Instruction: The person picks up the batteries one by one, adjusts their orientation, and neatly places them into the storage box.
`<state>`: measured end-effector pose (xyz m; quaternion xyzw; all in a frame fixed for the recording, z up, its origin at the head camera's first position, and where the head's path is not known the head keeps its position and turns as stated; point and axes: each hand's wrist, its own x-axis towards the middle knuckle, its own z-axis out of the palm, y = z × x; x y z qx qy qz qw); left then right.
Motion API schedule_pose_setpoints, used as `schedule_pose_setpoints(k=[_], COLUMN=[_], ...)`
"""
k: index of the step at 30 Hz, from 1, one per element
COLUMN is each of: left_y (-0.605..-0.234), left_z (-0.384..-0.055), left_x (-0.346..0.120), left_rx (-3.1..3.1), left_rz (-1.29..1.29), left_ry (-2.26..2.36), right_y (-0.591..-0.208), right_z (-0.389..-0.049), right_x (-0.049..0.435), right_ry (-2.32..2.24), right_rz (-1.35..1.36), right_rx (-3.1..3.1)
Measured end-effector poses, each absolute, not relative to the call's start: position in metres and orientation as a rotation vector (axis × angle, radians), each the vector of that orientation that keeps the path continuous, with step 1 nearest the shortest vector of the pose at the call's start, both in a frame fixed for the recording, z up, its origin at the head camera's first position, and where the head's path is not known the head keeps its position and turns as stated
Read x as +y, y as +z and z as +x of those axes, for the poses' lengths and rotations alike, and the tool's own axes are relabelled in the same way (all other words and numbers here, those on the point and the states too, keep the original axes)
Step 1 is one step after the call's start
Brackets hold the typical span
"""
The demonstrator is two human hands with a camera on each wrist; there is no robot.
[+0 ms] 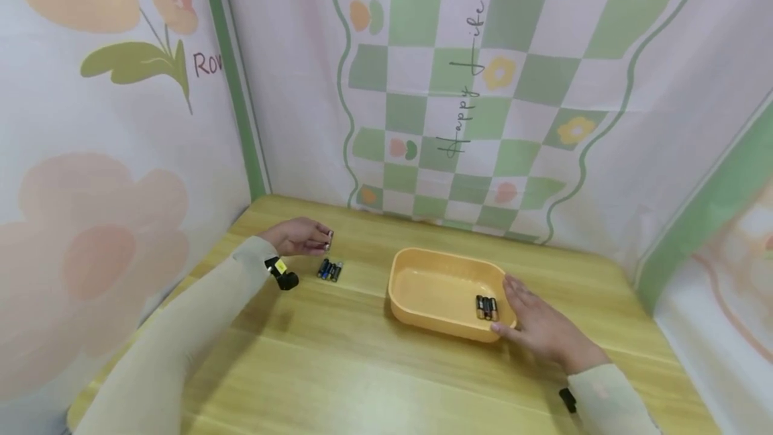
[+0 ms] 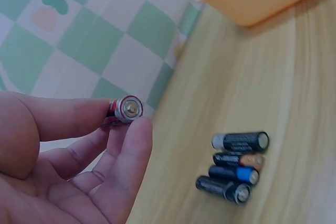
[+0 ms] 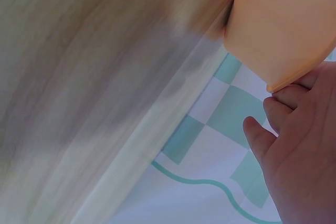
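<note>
My left hand [image 1: 300,236] pinches a red and silver battery [image 2: 129,108] between thumb and fingertips, held above the table with its button end facing the left wrist camera. Just below that hand, several dark batteries [image 2: 231,166] lie side by side on the wood; one has a blue band and another a copper end. A yellow plastic basin [image 1: 435,329] stands to the right, with three black and copper batteries [image 1: 486,308] in its right end. My right hand [image 1: 539,317] rests against the basin's right end, fingers along the rim and thumb at the near corner.
The wooden table [image 1: 338,368] ends at the back against a hanging cloth [image 1: 447,86] with green and white checks. Another flowered cloth [image 1: 109,220] hangs along the left side. Black wrist cameras sit on both sleeves.
</note>
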<state>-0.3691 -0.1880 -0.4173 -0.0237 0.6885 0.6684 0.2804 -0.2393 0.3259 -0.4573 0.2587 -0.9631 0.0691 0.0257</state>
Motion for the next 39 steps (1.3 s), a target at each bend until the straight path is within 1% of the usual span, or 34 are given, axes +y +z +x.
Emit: schedule_pose_setpoints(k=[15,24,39], left_y=[-0.414,-0.402,-0.395], left_z=[-0.365,-0.363,-0.363], left_x=[-0.178,-0.161,-0.138], left_rx=[1.733,1.71,1.709], left_rz=[0.0,0.07,0.081], left_ry=[1.872,1.906,1.921], right_y=[-0.461,-0.459,-0.457], right_z=[-0.237,-0.239,-0.239], right_x=[0.325,0.326,0.325], right_ry=[0.193,0.188,0.192], right_rz=[0.796,0.795,0.795], right_rx=[-2.978,-2.963,-2.968])
